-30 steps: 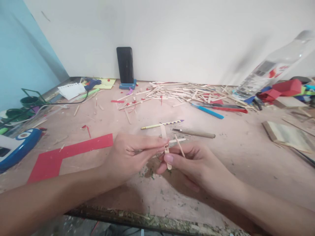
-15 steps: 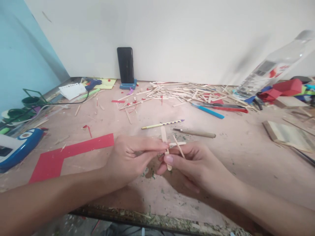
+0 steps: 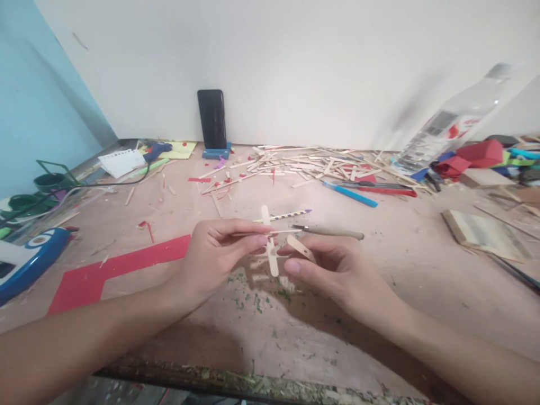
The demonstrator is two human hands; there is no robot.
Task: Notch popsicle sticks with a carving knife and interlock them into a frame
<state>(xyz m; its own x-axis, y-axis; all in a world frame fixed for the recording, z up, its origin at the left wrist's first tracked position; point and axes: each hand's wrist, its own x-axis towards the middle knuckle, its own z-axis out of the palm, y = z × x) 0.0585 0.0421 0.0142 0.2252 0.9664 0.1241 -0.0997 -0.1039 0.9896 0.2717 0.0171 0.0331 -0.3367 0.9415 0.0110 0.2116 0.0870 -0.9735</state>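
My left hand pinches small crossed pieces of craft stick between thumb and forefinger. One upright craft stick stands out above and below the fingertips. A thin stick points right from the same pinch. In my right hand, a craft stick piece with a small dark hole sits between thumb and fingers, tilted. It is close to the crossed sticks; whether they touch, I cannot tell. Just beyond the hands lie a patterned pencil and a wooden-handled carving knife.
A heap of craft sticks lies along the wall with a blue pen-like tool. A phone stands behind. At right are a leaning plastic bottle and a wood block; red paper lies left.
My hands have moved slightly apart. The right hand has let go of the upright stick's lower end. The holed piece in it has turned its flat face into view.
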